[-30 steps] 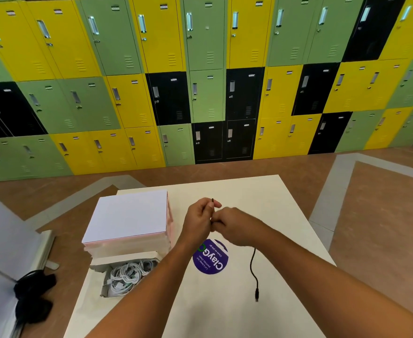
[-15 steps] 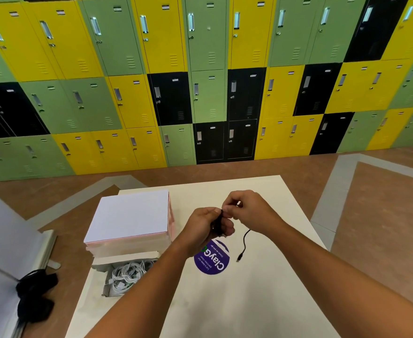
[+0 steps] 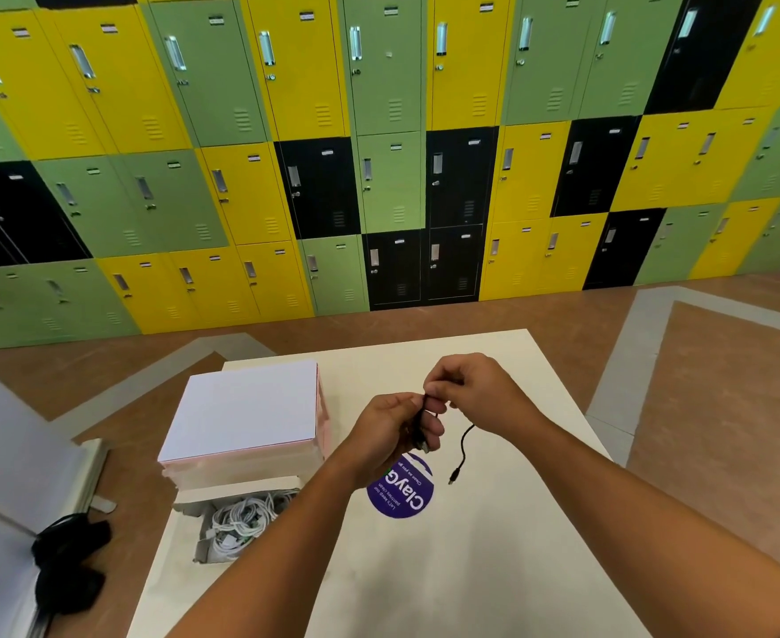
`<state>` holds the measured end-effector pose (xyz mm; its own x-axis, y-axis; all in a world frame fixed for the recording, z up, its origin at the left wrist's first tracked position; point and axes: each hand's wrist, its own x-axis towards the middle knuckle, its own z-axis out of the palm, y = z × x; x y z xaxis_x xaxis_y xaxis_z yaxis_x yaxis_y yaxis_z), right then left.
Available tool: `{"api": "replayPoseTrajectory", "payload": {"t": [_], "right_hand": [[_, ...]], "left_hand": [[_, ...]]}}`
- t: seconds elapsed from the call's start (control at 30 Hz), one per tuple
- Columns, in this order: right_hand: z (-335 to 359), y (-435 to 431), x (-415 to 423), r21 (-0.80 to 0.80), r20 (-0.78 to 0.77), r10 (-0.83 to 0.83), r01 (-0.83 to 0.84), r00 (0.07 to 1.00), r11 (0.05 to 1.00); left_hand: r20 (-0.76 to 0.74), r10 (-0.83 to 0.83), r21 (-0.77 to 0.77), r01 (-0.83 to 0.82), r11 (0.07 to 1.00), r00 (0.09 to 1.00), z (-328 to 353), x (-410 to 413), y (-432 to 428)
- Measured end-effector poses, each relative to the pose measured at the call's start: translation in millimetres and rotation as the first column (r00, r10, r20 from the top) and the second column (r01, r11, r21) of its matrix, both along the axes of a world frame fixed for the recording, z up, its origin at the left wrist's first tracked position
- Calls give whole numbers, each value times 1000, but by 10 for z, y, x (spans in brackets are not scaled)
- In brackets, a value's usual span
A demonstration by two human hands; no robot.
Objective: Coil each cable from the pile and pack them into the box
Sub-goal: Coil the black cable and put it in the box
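Observation:
A thin black cable [image 3: 464, 442] hangs between my two hands above the white table [image 3: 494, 545]. My left hand [image 3: 392, 428] grips a small bundle of its loops. My right hand [image 3: 475, 391] pinches the cable just above that bundle. A short free end with a plug dangles below my right hand, just over the tabletop. An open cardboard box [image 3: 195, 508] at the table's left front holds several coiled white cables [image 3: 241, 522].
The box's white lid [image 3: 245, 407] lies behind the box on the table. A round purple sticker [image 3: 402, 492] is on the tabletop under my left hand. A dark object [image 3: 68, 564] lies on the floor at the left. Lockers line the far wall.
The dangling free end has grown much shorter as the cable was wound into my left hand. My right hand has moved up and over to pinch the cable above the bundle.

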<state>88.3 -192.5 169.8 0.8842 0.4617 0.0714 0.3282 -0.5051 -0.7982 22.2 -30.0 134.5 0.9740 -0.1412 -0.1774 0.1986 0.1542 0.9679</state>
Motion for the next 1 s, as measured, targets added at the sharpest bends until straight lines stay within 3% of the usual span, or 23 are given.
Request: {"api": "replayPoseTrajectory", "payload": {"t": [0.13, 0.77, 1.0], "right_hand": [[-33, -17, -6, 56, -59, 5, -1, 998, 998], [-148, 22, -32, 301, -201, -7, 68, 980, 951], [-270, 58, -102, 214, -323, 5, 68, 946, 974]], "left_hand": [[37, 20, 103, -24, 994, 999, -64, 6, 30], [-28, 26, -94, -28, 995, 999, 8, -56, 73], [48, 250, -248, -231, 941, 967, 132, 54, 9]]}}
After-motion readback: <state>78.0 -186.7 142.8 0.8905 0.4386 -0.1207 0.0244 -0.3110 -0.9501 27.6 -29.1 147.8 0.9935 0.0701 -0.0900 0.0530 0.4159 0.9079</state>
